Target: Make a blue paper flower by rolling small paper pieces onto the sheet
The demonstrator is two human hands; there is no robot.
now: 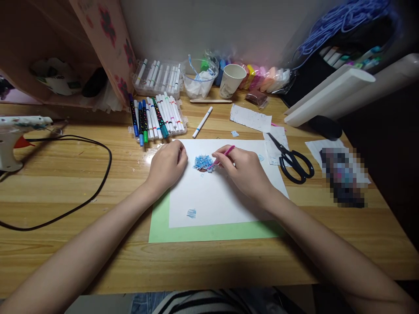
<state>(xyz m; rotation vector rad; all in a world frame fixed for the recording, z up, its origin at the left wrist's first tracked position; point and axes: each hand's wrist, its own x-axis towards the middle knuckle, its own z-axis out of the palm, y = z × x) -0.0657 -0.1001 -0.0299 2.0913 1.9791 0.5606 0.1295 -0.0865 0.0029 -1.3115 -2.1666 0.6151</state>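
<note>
A clump of crumpled blue-and-white bits (203, 162) with a brown edge below it sits on a white sheet of paper (209, 200). My right hand (247, 170) pinches a thin pink stick (225, 153), its lower end touching the clump's right side. To the left of the clump, my left hand (168, 162) rests in a loose fist on the sheet's upper left edge; nothing shows in its fingers. Under the white sheet lies green paper (209, 233). A small blue-streaked scrap (191, 213) is near the sheet's lower left.
Black-handled scissors (291, 161) lie on paper strips at right, near a blurred-out object (343, 174). Behind are felt-tip pens (160, 115), a clear bowl (199, 80), a paper cup (231, 80) and a loose marker (202, 122). A glue gun (16, 139) with a black cord stands left.
</note>
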